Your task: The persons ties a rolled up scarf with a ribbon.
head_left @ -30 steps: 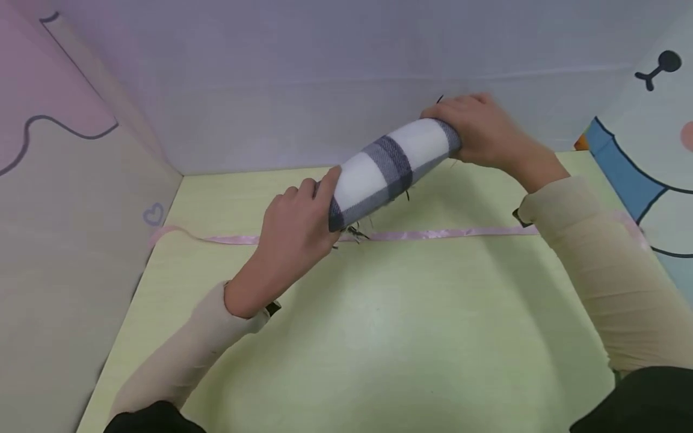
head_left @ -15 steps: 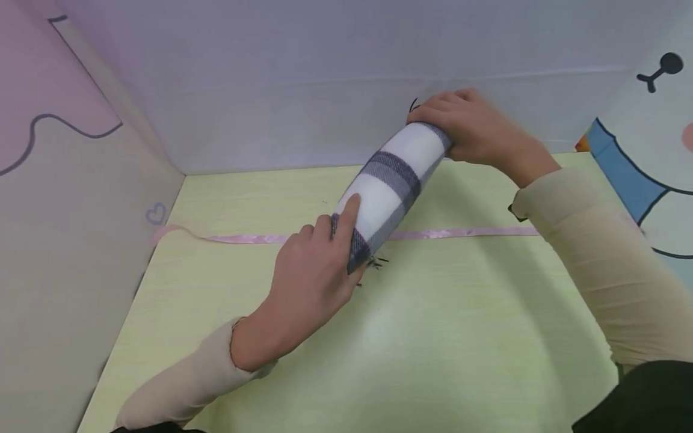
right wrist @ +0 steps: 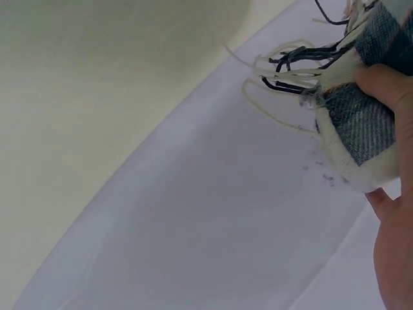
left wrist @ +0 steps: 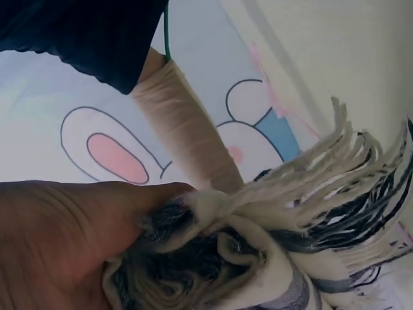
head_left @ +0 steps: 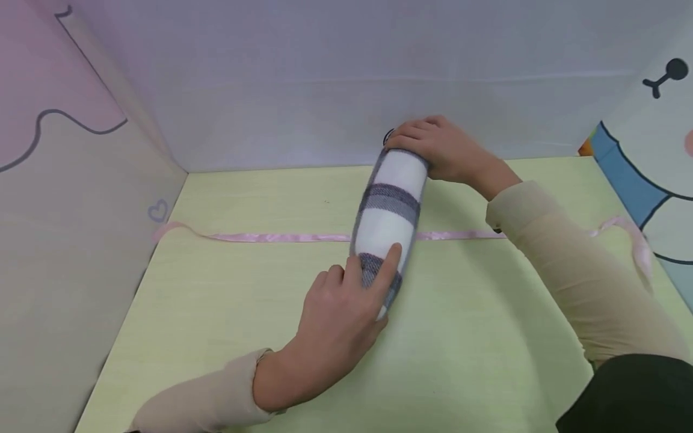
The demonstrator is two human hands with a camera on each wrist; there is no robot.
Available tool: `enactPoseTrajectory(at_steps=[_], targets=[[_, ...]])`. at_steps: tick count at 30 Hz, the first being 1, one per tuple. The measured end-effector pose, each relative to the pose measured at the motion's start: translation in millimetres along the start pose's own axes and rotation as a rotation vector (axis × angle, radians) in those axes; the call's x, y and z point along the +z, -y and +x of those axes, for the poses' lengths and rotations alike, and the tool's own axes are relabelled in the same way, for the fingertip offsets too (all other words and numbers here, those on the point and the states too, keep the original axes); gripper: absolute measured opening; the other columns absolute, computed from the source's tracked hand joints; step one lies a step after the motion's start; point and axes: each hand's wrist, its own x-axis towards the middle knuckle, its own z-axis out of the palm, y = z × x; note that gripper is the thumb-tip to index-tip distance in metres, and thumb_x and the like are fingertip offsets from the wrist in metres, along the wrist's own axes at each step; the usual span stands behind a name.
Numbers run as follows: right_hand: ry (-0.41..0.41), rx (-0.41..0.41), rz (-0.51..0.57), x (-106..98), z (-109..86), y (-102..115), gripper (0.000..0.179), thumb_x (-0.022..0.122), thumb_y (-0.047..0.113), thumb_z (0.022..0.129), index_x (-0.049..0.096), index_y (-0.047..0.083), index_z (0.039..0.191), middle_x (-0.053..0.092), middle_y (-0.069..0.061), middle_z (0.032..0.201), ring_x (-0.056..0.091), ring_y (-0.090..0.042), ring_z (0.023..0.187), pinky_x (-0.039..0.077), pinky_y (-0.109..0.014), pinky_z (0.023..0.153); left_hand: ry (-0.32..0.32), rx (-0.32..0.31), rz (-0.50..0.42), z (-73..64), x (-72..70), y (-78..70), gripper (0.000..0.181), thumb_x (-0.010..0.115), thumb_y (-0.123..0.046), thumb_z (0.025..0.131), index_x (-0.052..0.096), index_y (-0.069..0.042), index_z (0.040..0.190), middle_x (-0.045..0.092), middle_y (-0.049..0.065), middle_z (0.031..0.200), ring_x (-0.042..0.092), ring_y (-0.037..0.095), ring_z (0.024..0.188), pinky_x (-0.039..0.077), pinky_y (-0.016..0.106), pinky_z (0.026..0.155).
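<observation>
A rolled plaid scarf (head_left: 385,227), white with dark grey bands, is held between both hands, its long side running from far to near. My left hand (head_left: 338,322) grips the near end, with the index finger laid along the top. At the far end my right hand (head_left: 441,150) holds the roll. In the left wrist view the spiral end of the scarf (left wrist: 193,265) shows, with loose fringe spreading right. The right wrist view has the thumb pressing the checked scarf (right wrist: 361,116). Under the roll a pink ribbon (head_left: 281,238) crosses the table.
The pale yellow-green table (head_left: 227,313) carries only the ribbon and the scarf above it. A lilac-grey back wall (head_left: 298,108) stands behind, with a printed side wall (head_left: 81,252) on the left. On the right, the ribbon's end (head_left: 633,240) curls near the table edge.
The scarf roll has turned from a slant to nearly lengthwise. My left hand has moved nearer and to the right; my right hand has shifted left and slightly nearer. The ribbon stays put.
</observation>
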Motion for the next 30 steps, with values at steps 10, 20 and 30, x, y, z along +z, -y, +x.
enactPoseTrajectory(at_steps=[10, 20, 30], targets=[[0.0, -0.106, -0.058, 32, 9.6, 8, 0.074, 0.091, 0.011, 0.08, 0.054, 0.018, 0.144, 0.059, -0.007, 0.147, 0.051, -0.033, 0.139, 0.04, -0.061, 0.11, -0.027, 0.04, 0.053, -10.5, 16.6, -19.8, 0.063, 0.078, -0.023, 0.075, 0.063, -0.027, 0.136, 0.062, 0.008, 0.081, 0.047, 0.02, 0.051, 0.041, 0.029, 0.05], [0.074, -0.111, -0.109, 62, 9.4, 8, 0.069, 0.086, 0.005, 0.085, 0.054, 0.019, 0.145, 0.058, -0.008, 0.148, 0.049, -0.032, 0.142, 0.04, -0.059, 0.113, 0.067, 0.064, 0.03, -16.5, 43.8, -28.3, 0.071, 0.086, -0.03, 0.07, 0.061, -0.021, 0.136, 0.062, 0.005, 0.075, 0.052, 0.016, 0.051, 0.039, 0.027, 0.05], [0.169, -0.052, -0.074, 82, 1.6, 6, 0.064, 0.076, 0.001, 0.093, 0.053, 0.019, 0.15, 0.052, -0.01, 0.155, 0.043, -0.034, 0.148, 0.034, -0.059, 0.121, 0.263, 0.158, 0.026, -17.0, 64.4, -29.3, 0.089, 0.091, -0.056, 0.067, 0.054, -0.017, 0.137, 0.065, 0.001, 0.074, 0.058, 0.011, 0.057, 0.041, 0.026, 0.054]])
